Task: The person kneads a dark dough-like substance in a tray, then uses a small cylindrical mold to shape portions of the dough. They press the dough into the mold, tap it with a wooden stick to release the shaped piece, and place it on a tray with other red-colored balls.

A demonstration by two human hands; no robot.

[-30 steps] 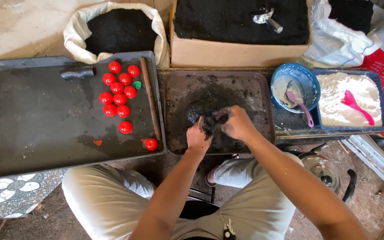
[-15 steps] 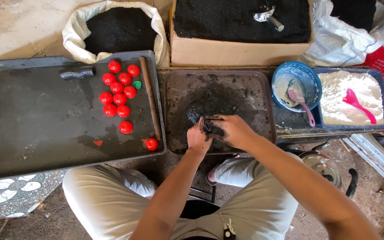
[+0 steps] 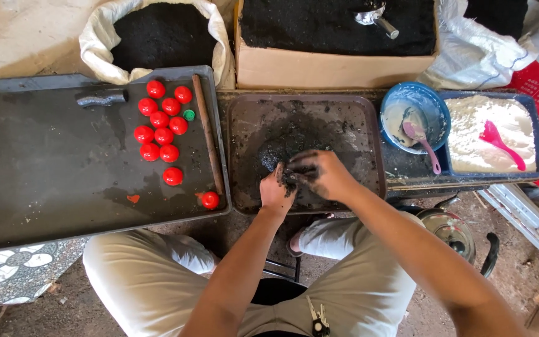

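Note:
Both hands meet over the near edge of a dark square tray [image 3: 244, 125] that holds a pile of black moist mixture [image 3: 288, 140]. My left hand [image 3: 274, 192] cups a lump of that black mixture from below. My right hand [image 3: 322, 175] presses down on the same lump from above, fingers smeared black. To the left, several red balls [image 3: 160, 122] and one small green cap [image 3: 189, 115] lie on a large dark flat tray [image 3: 51, 175]; one red ball [image 3: 210, 200] sits near its front right corner.
A white sack of black powder [image 3: 160, 34] and a cardboard box of black powder with a metal scoop [image 3: 377, 17] stand behind. A blue bowl with a pink spoon [image 3: 414, 122] and a blue tray of white powder with a pink scoop [image 3: 497, 137] sit right. A brown stick [image 3: 207, 140] lies along the big tray.
My hands have drawn slightly toward me to the tray's near edge, closing together on the black lump. The red balls have not moved.

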